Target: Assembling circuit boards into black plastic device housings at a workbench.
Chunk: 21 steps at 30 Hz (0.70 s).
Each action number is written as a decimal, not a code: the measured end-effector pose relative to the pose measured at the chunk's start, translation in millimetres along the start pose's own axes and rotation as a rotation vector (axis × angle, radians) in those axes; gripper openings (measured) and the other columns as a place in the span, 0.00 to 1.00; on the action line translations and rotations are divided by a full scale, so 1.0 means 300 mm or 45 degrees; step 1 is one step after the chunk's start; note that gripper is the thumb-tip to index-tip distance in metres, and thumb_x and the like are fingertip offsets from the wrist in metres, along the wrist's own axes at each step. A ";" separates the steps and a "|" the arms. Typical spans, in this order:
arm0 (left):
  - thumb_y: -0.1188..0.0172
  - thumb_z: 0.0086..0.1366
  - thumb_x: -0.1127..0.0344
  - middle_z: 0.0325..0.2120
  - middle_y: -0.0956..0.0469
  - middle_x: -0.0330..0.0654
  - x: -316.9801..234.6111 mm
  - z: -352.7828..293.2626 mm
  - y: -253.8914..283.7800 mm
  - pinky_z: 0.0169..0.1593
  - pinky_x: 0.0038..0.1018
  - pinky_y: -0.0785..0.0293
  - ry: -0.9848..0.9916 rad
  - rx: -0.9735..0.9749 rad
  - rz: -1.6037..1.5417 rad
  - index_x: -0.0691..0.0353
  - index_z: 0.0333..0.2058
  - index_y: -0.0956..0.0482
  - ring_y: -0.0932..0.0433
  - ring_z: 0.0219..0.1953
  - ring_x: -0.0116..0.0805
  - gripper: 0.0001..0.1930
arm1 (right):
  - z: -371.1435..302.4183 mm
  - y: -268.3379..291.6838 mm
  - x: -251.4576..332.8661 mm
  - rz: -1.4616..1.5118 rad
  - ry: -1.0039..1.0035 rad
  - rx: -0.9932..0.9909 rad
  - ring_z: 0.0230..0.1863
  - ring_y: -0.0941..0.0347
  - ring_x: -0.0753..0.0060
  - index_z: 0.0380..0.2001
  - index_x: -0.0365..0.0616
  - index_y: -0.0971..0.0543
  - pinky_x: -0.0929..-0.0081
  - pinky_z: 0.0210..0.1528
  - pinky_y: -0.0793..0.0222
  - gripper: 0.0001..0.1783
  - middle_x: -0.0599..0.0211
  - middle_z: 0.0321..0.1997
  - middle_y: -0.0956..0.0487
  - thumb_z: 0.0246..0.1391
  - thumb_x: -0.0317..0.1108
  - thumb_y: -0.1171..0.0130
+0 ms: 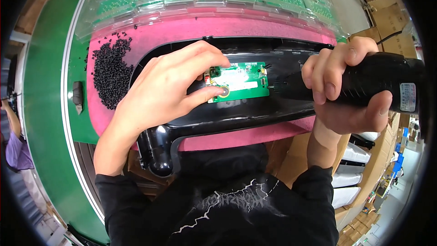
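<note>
L hand (159,79) arched over L end of green PCB (246,93), thumb + fingers at it; can't tell if it's a firm pinch. PCB lies in black shell (200,124) on pink mat (255,27). R hand (334,79) wrapped round black power driver (387,70), bit (271,88) by PCB's R edge. Prob. risks: bit skids → scratched PCB; light L hold → PCB twists w/ torque; over-torque → cracked edge.

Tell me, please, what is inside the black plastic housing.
Inside the black plastic housing lies a green circuit board, with the left hand partly over its left end. Whatever is beneath the board is covered, and the hand also hides some of the housing's interior.
</note>
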State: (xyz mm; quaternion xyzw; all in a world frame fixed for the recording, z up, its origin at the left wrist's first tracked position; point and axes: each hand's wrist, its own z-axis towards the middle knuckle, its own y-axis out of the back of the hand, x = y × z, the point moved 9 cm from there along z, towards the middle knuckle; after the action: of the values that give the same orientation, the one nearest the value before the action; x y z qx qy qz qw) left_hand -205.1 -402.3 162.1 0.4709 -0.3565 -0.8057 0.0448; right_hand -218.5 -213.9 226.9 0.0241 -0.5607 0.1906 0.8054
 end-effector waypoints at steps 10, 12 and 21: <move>0.34 0.53 0.78 0.41 0.21 0.42 -0.040 0.012 0.082 0.37 0.25 0.28 0.005 -0.234 0.224 0.62 0.40 0.19 0.22 0.39 0.34 0.14 | -0.004 -0.010 -0.048 -0.188 -0.064 -0.084 0.15 0.37 0.81 0.40 0.45 0.33 0.78 0.23 0.39 0.37 0.77 0.18 0.32 0.49 0.70 0.41; 0.36 0.54 0.78 0.41 0.21 0.44 -0.033 0.014 0.121 0.43 0.29 0.27 -0.015 -0.312 0.320 0.64 0.41 0.20 0.22 0.43 0.38 0.14 | 0.004 -0.014 -0.047 -0.291 -0.098 -0.082 0.15 0.38 0.81 0.40 0.45 0.33 0.78 0.22 0.39 0.38 0.77 0.18 0.32 0.48 0.70 0.40; 0.39 0.62 0.67 0.37 0.22 0.50 0.089 -0.025 0.110 0.47 0.40 0.25 0.284 -0.073 0.582 0.65 0.41 0.22 0.23 0.44 0.51 0.10 | 0.070 0.070 -0.097 0.386 -0.292 -0.197 0.22 0.34 0.78 0.40 0.41 0.31 0.76 0.36 0.35 0.24 0.75 0.23 0.31 0.63 0.54 0.47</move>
State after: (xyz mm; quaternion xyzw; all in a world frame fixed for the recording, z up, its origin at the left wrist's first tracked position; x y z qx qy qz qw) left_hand -222.6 -441.7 160.6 0.4625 -0.4236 -0.7275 0.2781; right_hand -252.9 -207.9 204.5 -0.1011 -0.6589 0.2621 0.6978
